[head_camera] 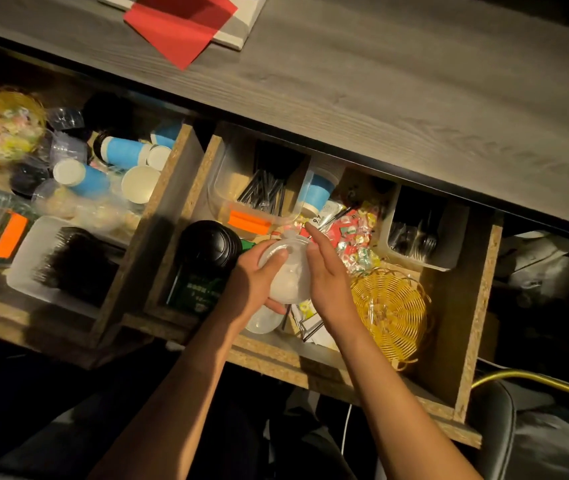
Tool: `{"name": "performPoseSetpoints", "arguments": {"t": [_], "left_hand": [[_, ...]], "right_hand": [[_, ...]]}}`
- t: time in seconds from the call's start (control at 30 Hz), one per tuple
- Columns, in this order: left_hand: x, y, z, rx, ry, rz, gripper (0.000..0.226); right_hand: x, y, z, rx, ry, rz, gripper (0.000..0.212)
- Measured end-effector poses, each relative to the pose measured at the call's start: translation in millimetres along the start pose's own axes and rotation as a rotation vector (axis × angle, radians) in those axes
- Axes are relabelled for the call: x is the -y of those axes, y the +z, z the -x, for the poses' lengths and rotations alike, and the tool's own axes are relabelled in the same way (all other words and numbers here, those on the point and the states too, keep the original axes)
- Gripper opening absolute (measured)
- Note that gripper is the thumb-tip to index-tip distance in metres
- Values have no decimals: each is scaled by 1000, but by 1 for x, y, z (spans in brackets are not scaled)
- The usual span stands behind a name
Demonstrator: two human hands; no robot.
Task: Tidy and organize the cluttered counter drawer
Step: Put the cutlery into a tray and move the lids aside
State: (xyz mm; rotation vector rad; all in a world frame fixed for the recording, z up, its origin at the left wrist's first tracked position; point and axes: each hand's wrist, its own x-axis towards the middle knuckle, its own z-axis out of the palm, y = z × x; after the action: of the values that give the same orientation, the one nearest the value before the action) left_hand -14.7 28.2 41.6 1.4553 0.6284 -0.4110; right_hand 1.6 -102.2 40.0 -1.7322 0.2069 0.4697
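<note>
Now the left hand [258, 275] curls its fingers around a stack of clear, domed plastic lids [288, 271] above the open chipboard drawer [463, 306]; the right hand [328, 271] lies flat-fingered against it. Light, slippery, probably crushable: best held by the rims.

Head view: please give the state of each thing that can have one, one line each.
Right drawer: pulled open.
Left drawer: pulled open.
Clear dome lids: stacked, held above the right drawer.
Left hand: grips the lids.
Right hand: fingers straight, against the lids.
Yellow basket: tipped on its side.
Black lids: stacked.
</note>
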Motion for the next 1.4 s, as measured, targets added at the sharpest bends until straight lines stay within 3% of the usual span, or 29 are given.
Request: {"name": "performPoseSetpoints", "arguments": {"t": [0.1,0.2,0.33,0.5,0.73,0.93,1.1,1.17,1.2,1.3,1.4], "left_hand": [[-11,-10,-3,34,13,-63,18],[-19,-13,-7,62,67,-134,14],[-17,-14,-14,100,94,-44,30],[-4,-16,-10,48,175,-19,25],[24,-2,-2,25,81,13,30],[32,43,-8,112,-28,0,35],[33,54,-10,46,67,-33,33],[31,37,-14,-44,79,6,36],[30,27,-17,-89,75,11,38],[26,2,-22,-156,64,-16,33],[27,-11,-27,-124,88,-46,34]], "right_hand": [[6,-4,-6,83,34,-79,41],[10,-12,-12,157,16,-86,25],[14,-23,-15,96,-65,-49,24],[-2,-26,-9,134,54,-153,32],[-33,-21,2,-138,155,-317,47],[-54,-62,12,-15,277,-445,40],[-59,-83,19,-14,260,-364,32],[-71,-87,19,-113,187,-136,15],[-80,-88,19,-121,78,104,19],[-112,-80,19,124,-317,709,40],[-135,-68,12,394,-387,982,50]]}}
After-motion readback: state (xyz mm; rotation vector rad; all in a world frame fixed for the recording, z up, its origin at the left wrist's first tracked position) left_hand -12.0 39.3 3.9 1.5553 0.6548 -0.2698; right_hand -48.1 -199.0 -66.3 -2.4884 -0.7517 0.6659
